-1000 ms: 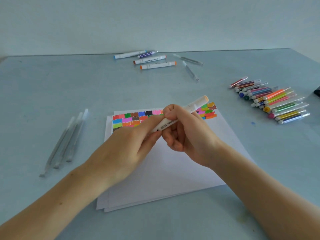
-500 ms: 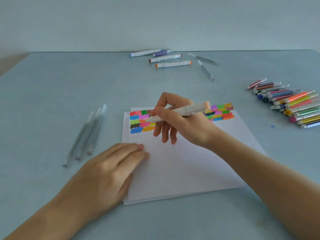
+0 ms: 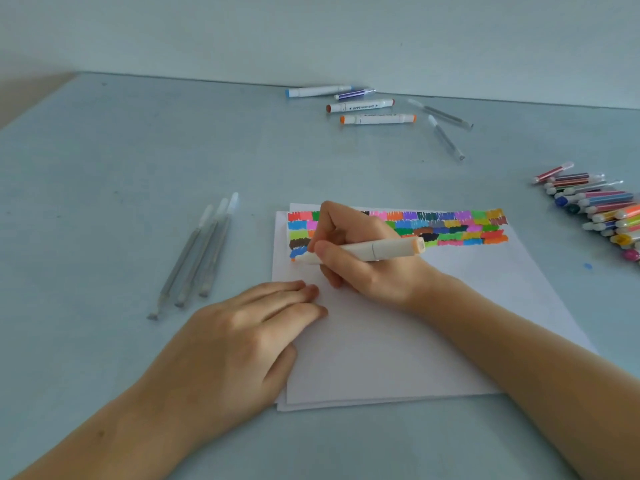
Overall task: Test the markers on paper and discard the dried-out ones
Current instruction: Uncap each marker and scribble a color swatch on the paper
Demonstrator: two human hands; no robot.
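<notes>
Pale peach-capped, the white plastic marker [image 3: 367, 250] is lying pinched in the right hand [image 3: 363, 258], fingers [image 3: 323, 249] grasping it low so its tip is meeting the white paper sheet [image 3: 398, 341] beside the coloured swatches [image 3: 460, 228]. The left hand [image 3: 242, 341] is pressing flat, fingers straight, probably pinning the sheet to the grey-blue counter [image 3: 138, 168].

Right hand [image 3: 367, 258] gripping a white marker [image 3: 367, 250], tip down on the paper [image 3: 415, 334] at the left end of the coloured swatches [image 3: 460, 226]. Left hand [image 3: 242, 334] flat on the sheet's left edge. Three grey pens [image 3: 201, 258] lying left; capped markers [image 3: 367, 107] far; bright marker pile [image 3: 602, 209] right, on the table [image 3: 104, 168].
</notes>
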